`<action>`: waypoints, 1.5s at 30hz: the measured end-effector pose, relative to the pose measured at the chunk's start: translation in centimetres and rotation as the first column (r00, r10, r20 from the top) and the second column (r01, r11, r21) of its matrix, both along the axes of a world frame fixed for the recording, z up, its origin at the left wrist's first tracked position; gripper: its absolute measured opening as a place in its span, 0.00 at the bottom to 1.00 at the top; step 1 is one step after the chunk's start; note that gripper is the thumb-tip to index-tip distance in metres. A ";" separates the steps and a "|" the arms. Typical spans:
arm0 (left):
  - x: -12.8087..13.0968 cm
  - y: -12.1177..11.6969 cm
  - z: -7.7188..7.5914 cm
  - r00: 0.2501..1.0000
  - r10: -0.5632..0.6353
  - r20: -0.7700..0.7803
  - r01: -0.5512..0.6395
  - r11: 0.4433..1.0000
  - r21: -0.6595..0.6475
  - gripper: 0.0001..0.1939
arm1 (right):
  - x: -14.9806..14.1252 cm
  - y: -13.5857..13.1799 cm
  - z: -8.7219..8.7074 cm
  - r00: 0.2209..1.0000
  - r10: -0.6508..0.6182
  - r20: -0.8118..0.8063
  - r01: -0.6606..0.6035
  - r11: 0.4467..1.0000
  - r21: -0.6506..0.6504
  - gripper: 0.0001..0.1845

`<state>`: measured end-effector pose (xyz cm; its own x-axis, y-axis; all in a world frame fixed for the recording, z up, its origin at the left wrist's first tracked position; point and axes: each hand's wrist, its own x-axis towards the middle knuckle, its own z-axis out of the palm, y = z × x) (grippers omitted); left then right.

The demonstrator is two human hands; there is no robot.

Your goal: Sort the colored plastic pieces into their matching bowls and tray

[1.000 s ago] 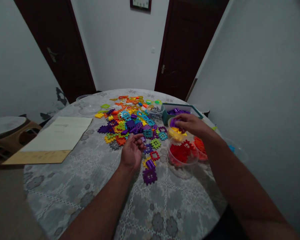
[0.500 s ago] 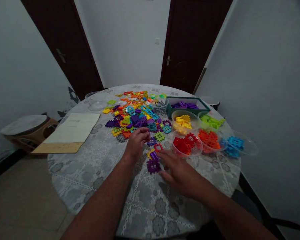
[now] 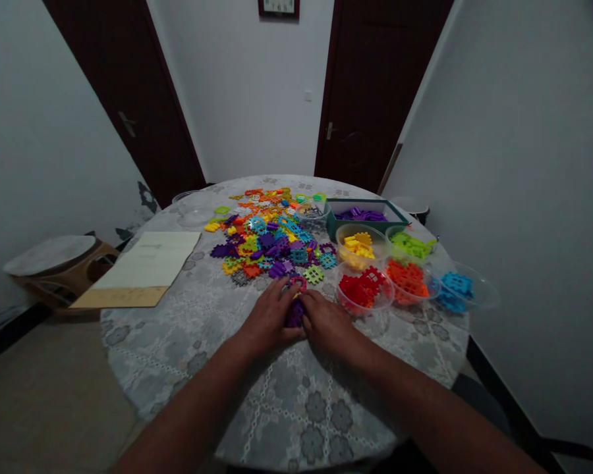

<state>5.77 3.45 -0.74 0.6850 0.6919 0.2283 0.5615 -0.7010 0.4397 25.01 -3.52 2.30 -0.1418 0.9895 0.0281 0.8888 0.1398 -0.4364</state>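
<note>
Low over the front middle of the table, my left hand [image 3: 271,315] and my right hand [image 3: 327,324] meet around a small cluster of plastic building pieces. A purple notched piece [image 3: 295,316] shows between them. My left thumb curves below it and my left fingers lie along its far side. The fingers of my right hand press in from the right, partly hiding a bit of yellow. Just beyond the fingertips is a red square frame piece [image 3: 299,283]. A lime-green square piece [image 3: 314,274] lies a little farther off, by the large mixed heap of pieces [image 3: 271,240].
Clear bowls on the right hold yellow pieces [image 3: 358,247], red pieces [image 3: 363,288], orange pieces [image 3: 408,281], lime pieces [image 3: 412,245] and blue pieces [image 3: 455,289]. Behind them stands a green-rimmed box [image 3: 332,226] of purple pieces. A paper pad [image 3: 145,260] lies left.
My hands have come together from either side and closed in on the small cluster. My left hand has moved nearer to me, away from the heap. The view has tilted up slightly.
</note>
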 end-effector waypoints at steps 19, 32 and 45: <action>-0.6 0.8 -1.5 0.941 0.323 0.098 -0.337 0.914 0.227 0.56 | -3.0 17.7 2.1 0.740 -0.669 -0.075 0.669 0.720 0.183 0.29; -0.5 1.3 -2.6 0.944 0.298 0.143 -0.323 0.923 0.209 0.61 | -2.9 16.7 -0.6 0.798 -0.595 0.092 0.581 0.801 0.141 0.27; -0.5 1.7 -2.8 0.946 0.268 0.180 -0.310 0.912 0.269 0.50 | -3.2 11.9 -1.8 0.910 -0.412 0.053 0.391 0.893 0.224 0.21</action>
